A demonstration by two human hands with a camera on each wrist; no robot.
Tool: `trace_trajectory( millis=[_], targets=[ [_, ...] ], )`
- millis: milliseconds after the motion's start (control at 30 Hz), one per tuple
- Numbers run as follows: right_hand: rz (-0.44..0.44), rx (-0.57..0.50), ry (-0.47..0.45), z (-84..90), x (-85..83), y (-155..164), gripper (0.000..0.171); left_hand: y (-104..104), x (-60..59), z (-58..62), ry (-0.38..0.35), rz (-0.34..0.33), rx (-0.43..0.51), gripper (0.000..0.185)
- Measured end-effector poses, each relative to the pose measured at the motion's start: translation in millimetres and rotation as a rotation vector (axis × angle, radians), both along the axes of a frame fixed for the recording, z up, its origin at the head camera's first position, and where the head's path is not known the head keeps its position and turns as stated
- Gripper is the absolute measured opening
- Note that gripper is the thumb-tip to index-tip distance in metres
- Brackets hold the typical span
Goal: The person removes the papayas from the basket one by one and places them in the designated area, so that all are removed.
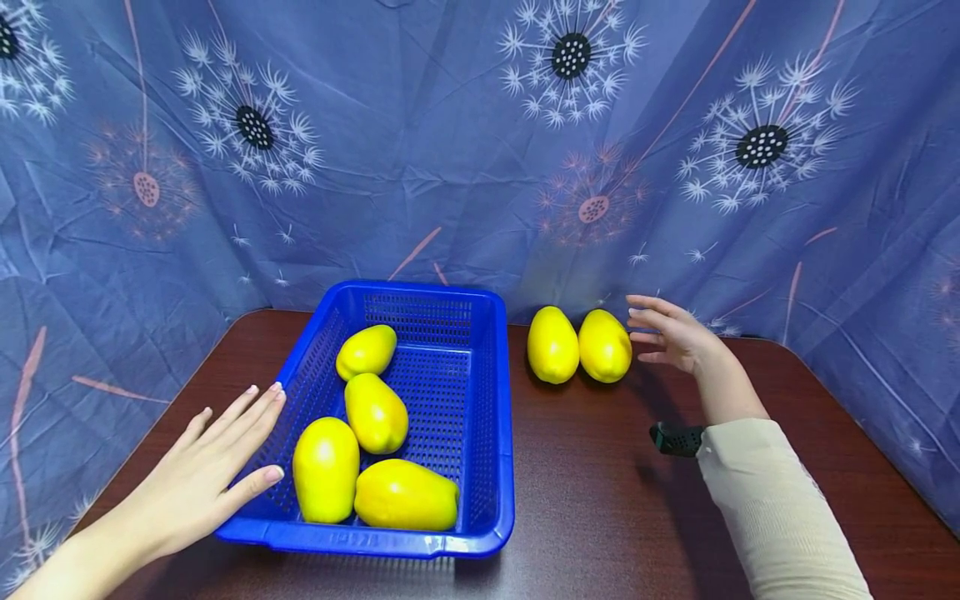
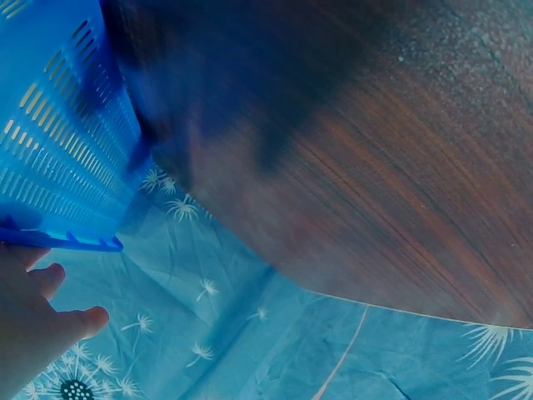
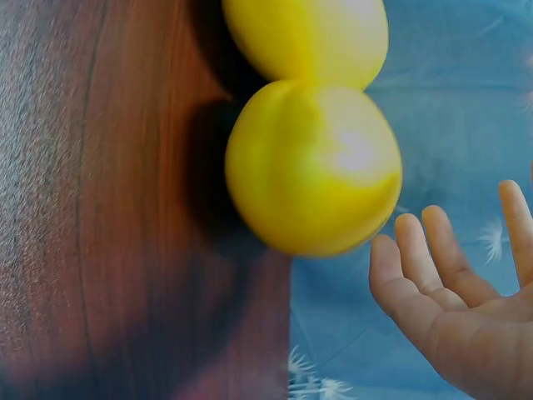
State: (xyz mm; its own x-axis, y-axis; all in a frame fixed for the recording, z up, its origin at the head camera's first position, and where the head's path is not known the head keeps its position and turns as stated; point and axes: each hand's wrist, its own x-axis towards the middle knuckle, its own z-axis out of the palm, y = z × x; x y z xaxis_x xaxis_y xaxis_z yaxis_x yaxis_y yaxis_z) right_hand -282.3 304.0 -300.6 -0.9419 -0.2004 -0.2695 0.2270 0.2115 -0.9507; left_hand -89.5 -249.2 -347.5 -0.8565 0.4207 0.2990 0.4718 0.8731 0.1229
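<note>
Fruit point(image 1: 605, 346): four in basket point(image 1: 367, 540), two on bench point(image 1: 585, 483).
My left hand point(image 1: 213, 475) spread at basket; right hand point(image 1: 675, 337), fingers parted, just beside nearest fruit.

Bright light glints on the yellow fruit point(image 3: 312, 171) — the wrist views are dimmer, softly shadowed.
</note>
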Motion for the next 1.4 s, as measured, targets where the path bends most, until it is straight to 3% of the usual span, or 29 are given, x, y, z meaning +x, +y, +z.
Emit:
trace_trajectory(
  millis=[333,700,1167,1400],
  targets=[
    [0.035,-0.032,0.000,22.2,2.7,-25.9,0.060,0.0,-0.3,0.5,-0.012,0.003,0.001,0.073],
    [0.113,-0.066,0.007,40.8,4.7,-68.0,0.051,0.2,0.1,0.0,-0.010,-0.006,0.013,0.072],
    [0.214,-0.089,0.025,42.9,4.9,-122.2,0.053,0.2,1.2,0.5,-0.041,0.004,0.033,0.072],
    [0.219,-0.074,0.033,48.4,5.7,-150.3,0.052,1.0,1.1,-0.2,-0.035,0.002,0.039,0.072]
  ],
)
